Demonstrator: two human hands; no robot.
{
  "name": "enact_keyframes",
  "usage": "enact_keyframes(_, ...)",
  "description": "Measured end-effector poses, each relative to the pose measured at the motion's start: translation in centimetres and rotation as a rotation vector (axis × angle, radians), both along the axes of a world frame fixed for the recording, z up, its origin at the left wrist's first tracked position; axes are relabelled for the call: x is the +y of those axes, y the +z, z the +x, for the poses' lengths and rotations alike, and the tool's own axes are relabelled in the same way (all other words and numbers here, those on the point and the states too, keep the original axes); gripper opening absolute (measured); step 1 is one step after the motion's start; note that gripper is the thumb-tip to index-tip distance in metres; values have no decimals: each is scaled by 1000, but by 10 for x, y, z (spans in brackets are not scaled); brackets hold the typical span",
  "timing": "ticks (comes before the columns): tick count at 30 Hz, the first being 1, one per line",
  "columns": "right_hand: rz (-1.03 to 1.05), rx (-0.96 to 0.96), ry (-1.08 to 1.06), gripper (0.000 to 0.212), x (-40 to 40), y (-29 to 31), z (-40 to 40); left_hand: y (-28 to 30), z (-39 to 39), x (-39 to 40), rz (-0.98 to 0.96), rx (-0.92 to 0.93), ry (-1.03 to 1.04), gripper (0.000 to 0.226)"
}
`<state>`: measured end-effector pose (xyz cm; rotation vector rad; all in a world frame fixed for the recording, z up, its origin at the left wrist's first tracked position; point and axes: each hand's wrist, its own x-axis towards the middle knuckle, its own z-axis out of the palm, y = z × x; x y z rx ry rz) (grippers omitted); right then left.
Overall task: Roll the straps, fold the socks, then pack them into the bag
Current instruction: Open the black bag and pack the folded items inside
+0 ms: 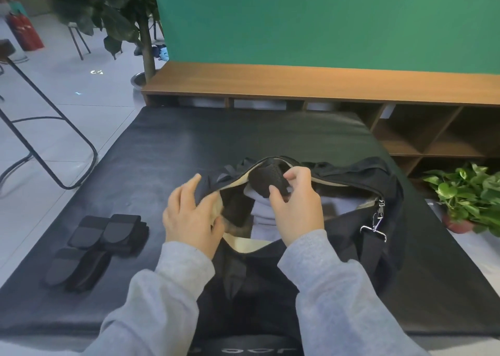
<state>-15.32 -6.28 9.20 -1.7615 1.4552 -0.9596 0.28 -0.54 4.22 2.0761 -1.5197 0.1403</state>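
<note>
Pinching a rolled black textured sock (266,181) above the unzipped black duffel bag (349,236), the right hand (296,209) hovers at its mouth; the left hand (190,215) grips the near zipper edge. Four black straps (94,247) lie left on the black padded mat (167,144), open room beyond.

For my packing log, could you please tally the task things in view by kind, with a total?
Bags: 1, the open black bag, held open by the left hand.
Dark rolled bundles: 1, gripped by the right hand over the bag's opening: bundle.
Flat black pieces on the mat: about 4, partly stacked.
Total: about 6.
</note>
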Motion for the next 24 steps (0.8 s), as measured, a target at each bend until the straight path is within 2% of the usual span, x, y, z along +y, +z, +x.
enact_keyframes(2,12,38,17,22,6,-3,3,4,4,-2,189,83,61,53)
enact_keyframes(4,32,81,51,20,12,-7,5,10,7,-7,298,155,20,59)
enact_keyframes(8,114,184,131,21,19,-14,13,20,4,-5,283,286,-77,65)
enact_keyframes(18,168,497,264,35,14,-37,35,28,-1,8,250,314,-193,65)
enact_keyframes(20,127,504,247,38,14,-39,36,26,1,11,255,338,-213,69)
enact_keyframes(24,42,371,175,38,22,-41,34,20,7,19,210,397,-269,70)
